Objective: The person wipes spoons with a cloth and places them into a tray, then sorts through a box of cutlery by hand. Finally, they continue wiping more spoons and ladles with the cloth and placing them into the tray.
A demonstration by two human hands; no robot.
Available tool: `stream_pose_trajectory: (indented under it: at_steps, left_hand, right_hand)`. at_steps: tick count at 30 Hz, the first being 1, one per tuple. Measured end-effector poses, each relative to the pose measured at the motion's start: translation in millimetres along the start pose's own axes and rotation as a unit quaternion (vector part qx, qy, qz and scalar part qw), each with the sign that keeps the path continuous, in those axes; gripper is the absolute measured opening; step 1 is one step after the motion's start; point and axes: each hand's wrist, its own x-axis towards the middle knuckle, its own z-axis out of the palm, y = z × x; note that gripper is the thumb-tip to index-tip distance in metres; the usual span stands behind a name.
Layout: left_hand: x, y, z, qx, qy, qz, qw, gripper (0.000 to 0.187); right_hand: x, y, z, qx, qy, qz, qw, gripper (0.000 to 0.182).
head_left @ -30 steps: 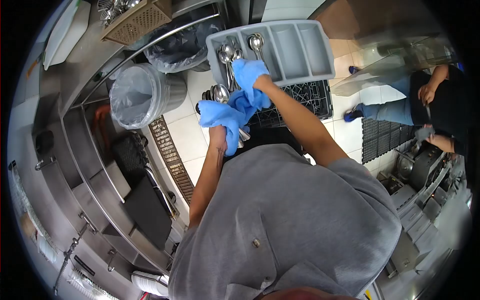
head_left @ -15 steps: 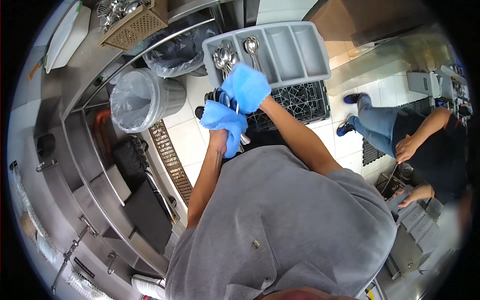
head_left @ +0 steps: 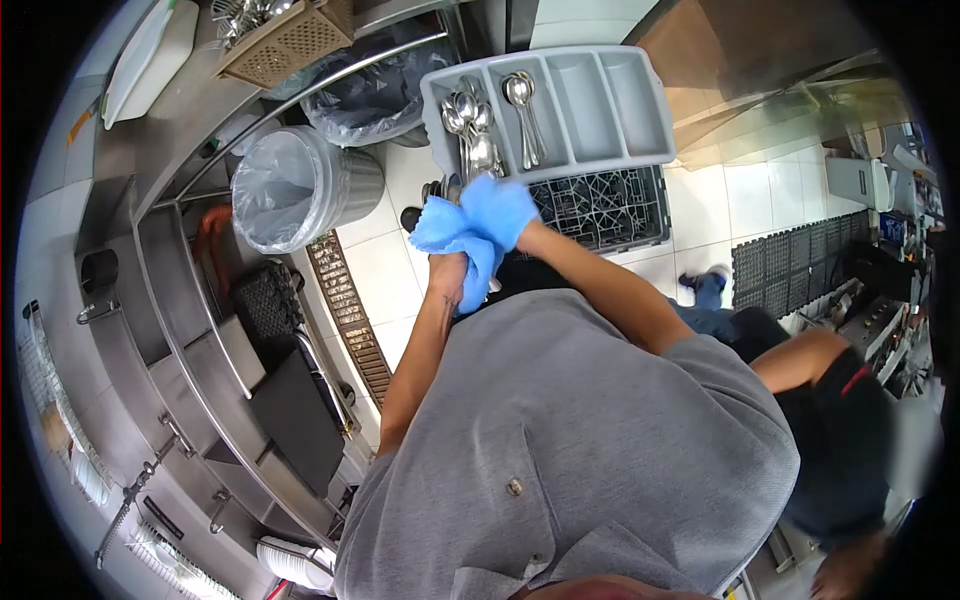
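Observation:
A blue cloth (head_left: 452,233) is wrapped around a bunch of spoons (head_left: 436,190), with my left hand (head_left: 448,272) closed around the bundle. Metal ends stick out above the cloth, and a bit of handle shows below it. Against the bundle's right side presses my right hand (head_left: 508,222), mostly covered by a second blue cloth (head_left: 500,207); its fingers are hidden in the fabric. Just beyond both hands is a grey cutlery tray (head_left: 545,60). Its left compartment holds several spoons (head_left: 468,120), and more spoons (head_left: 523,108) lie in the second one.
The tray rests on a black dish rack (head_left: 600,208). Lined bins (head_left: 290,190) stand left of it, beside a steel counter (head_left: 165,310). A tan basket (head_left: 290,42) of cutlery sits at the upper left. Another person (head_left: 835,430) is close on my right.
My right hand and its cloth have moved down against the bundle, covering more of the spoons. The other person has moved closer, behind my right side.

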Motion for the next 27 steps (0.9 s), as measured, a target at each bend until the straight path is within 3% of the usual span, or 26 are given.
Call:
stream_pose_trajectory:
  at_steps: [1,3,5,7,11,13,14,16,19,20,21,23,24,25,27]
  left_hand:
    - [2.8,1.3,-0.7,-0.031,0.000,-0.018,0.999,0.029]
    - [1.6,-0.2,-2.5,-0.062,0.004,-0.040,0.997,0.027]
    - [0.9,1.8,-3.6,-0.084,-0.003,-0.017,0.996,0.026]
    - [-4.1,6.5,-4.0,-0.099,-0.002,-0.022,0.995,0.026]
    - [-2.6,7.5,-3.7,-0.174,-0.008,-0.022,0.984,0.026]
    - [2.4,6.2,-4.7,-0.193,-0.027,-0.038,0.980,0.025]
    - [3.7,4.6,-5.9,-0.208,-0.046,-0.055,0.976,0.024]
    - [2.3,6.0,-4.5,-0.184,-0.059,-0.055,0.980,0.023]
    - [3.1,3.4,-5.5,-0.166,-0.080,-0.054,0.981,0.022]
    - [7.1,3.6,-3.8,-0.174,-0.089,-0.050,0.979,0.022]
    - [5.9,6.6,0.0,-0.173,-0.093,-0.050,0.979,0.022]
    - [-2.7,9.9,3.1,-0.136,-0.080,-0.046,0.986,0.023]
    - [-0.7,8.8,4.8,-0.136,-0.079,-0.045,0.987,0.023]
    - [-0.6,6.4,5.9,-0.141,-0.054,-0.035,0.988,0.023]
    - [1.1,2.8,4.4,-0.146,-0.027,-0.024,0.989,0.023]
  right_hand:
    - [-2.6,-5.3,4.2,0.096,0.043,-0.005,0.994,0.022]
    - [10.7,3.4,-0.5,0.025,0.015,0.002,1.000,0.023]
    - [40.7,25.2,5.5,0.073,0.005,0.054,0.996,0.024]
    - [59.9,52.8,6.5,0.113,-0.006,0.017,0.993,0.025]
    - [48.5,52.9,7.7,0.042,0.003,-0.004,0.999,0.019]
    - [28.7,26.8,8.2,0.323,0.104,-0.094,0.936,0.016]
    - [22.2,20.0,1.9,0.323,0.101,-0.094,0.936,0.016]
    - [17.0,9.6,-50.7,0.117,-0.026,0.036,0.992,0.013]
    - [2.0,24.3,-79.3,0.121,0.030,0.086,0.988,0.013]
    - [9.8,38.7,-53.5,0.182,0.187,-0.060,0.963,0.015]
    - [8.6,39.9,-52.2,0.180,0.190,-0.058,0.963,0.015]
    - [5.0,38.0,-46.7,0.031,0.049,-0.064,0.996,0.016]
    - [5.6,41.3,-48.0,0.019,0.044,0.004,0.999,0.016]
    - [5.0,39.6,-47.2,0.022,0.042,0.002,0.999,0.016]
    - [3.9,35.8,-52.8,0.093,0.076,0.126,0.985,0.019]
